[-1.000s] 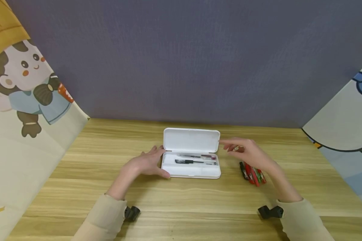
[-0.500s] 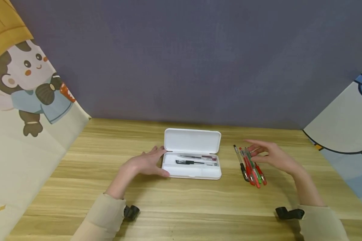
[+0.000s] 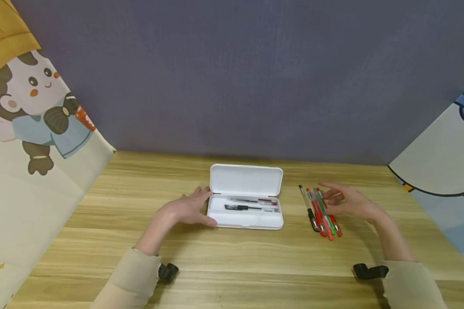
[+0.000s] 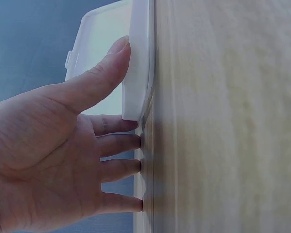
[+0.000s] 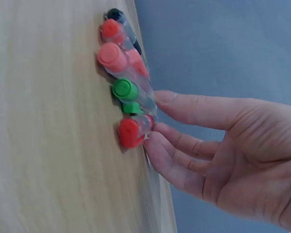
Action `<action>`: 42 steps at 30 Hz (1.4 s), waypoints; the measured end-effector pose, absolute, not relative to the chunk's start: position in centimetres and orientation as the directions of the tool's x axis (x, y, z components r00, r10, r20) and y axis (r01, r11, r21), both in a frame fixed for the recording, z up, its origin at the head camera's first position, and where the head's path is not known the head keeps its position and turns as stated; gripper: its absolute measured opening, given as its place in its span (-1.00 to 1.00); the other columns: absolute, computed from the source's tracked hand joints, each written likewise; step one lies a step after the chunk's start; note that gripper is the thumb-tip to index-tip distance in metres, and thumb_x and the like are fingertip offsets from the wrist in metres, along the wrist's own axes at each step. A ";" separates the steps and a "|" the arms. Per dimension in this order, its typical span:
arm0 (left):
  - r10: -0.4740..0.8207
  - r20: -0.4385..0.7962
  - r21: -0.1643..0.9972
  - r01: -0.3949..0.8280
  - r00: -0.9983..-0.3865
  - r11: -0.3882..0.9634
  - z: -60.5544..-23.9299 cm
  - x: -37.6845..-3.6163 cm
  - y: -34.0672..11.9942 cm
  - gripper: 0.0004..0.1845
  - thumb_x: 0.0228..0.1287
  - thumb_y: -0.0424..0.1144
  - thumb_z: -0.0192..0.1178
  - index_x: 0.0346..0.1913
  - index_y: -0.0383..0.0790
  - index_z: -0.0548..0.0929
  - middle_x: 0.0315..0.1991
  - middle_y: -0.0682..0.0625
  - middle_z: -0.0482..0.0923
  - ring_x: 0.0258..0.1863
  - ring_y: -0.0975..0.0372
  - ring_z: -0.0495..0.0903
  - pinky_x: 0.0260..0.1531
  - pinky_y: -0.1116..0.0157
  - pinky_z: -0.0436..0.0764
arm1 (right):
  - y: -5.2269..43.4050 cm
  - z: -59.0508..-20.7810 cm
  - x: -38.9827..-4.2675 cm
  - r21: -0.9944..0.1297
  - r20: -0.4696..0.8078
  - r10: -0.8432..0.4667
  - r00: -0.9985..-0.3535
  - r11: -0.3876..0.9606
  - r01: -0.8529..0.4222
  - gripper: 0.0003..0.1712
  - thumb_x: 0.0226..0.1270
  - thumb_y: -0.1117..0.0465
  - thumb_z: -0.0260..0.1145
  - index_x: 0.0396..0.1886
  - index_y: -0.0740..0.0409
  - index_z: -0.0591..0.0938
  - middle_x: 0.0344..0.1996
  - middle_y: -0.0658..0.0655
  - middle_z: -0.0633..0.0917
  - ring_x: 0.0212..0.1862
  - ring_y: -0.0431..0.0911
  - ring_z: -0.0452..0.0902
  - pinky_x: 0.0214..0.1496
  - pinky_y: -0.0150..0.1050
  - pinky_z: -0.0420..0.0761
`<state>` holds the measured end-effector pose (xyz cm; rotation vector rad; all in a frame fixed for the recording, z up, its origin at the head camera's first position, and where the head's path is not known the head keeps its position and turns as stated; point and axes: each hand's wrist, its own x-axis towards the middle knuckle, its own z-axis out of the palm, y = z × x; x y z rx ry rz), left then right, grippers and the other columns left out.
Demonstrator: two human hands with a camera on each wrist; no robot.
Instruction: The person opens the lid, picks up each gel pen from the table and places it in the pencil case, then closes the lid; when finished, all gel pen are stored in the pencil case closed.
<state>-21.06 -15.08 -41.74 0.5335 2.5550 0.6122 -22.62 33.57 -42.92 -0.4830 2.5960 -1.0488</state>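
My left hand point(image 3: 187, 210) rests at the left end of an open white pencil case point(image 3: 245, 226). Its thumb point(image 4: 117, 58) lies over the case edge, and its straight fingers touch down beside the end. Inside the case lie a black gel pen point(image 3: 239, 207) and a second pen point(image 3: 268, 201) with a dark red part. To the right, my right hand point(image 3: 352, 204) is at a group of pens, thumb and fingertips apart. Its fingertips are at the outermost red pen point(image 5: 130, 133), beside the green pen point(image 5: 125, 90); whether they touch it, I cannot tell.
Beside those pens lie other red pens point(image 3: 321, 229) and a black-capped pen point(image 3: 312, 221). The case lid point(image 3: 246, 180) stands raised at the back. A wood-grain table point(image 3: 232, 266) meets a dark grey-blue panel point(image 3: 232, 86) behind, with printed panels on both sides.
My right hand has moved right, from beside the lid to the pens, then shifted slightly so the outermost red pen shows more. The left hand and the case stay in place.
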 end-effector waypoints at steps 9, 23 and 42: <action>0.461 -0.325 0.500 0.264 -0.826 0.825 -41.8 -21.1 -15.1 0.08 0.21 0.14 0.43 0.63 -0.24 0.10 0.68 -0.27 -0.11 0.68 -0.18 -0.15 0.58 -0.36 -0.07 | 32.8 -43.0 -22.8 -0.723 -0.179 -0.416 -0.892 0.670 -0.167 0.05 0.22 0.28 0.53 0.56 0.47 0.16 0.16 0.55 0.51 0.02 0.04 0.62 -0.16 -0.34 0.73; 0.460 -0.331 0.505 0.257 -0.824 0.824 -41.6 -20.9 -15.1 0.09 0.22 0.14 0.43 0.63 -0.25 0.09 0.68 -0.28 -0.13 0.68 -0.18 -0.16 0.59 -0.36 -0.09 | 33.1 -42.9 -22.7 -0.777 -0.246 -0.376 -0.893 0.627 -0.049 -0.06 0.33 0.36 0.42 0.56 0.51 0.13 0.10 0.52 0.55 -0.08 -0.17 0.69 -0.10 -0.28 0.80; 0.457 -0.343 0.510 0.246 -0.821 0.824 -41.5 -20.8 -15.1 0.12 0.23 0.13 0.43 0.64 -0.28 0.04 0.69 -0.26 -0.16 0.69 -0.16 -0.19 0.60 -0.35 -0.13 | 30.0 -39.4 -22.1 -0.692 0.099 -0.280 -0.955 0.670 -0.268 -0.28 0.45 0.27 0.34 0.56 0.04 0.37 0.06 0.34 0.67 -0.10 -0.35 0.63 -0.17 -0.30 0.78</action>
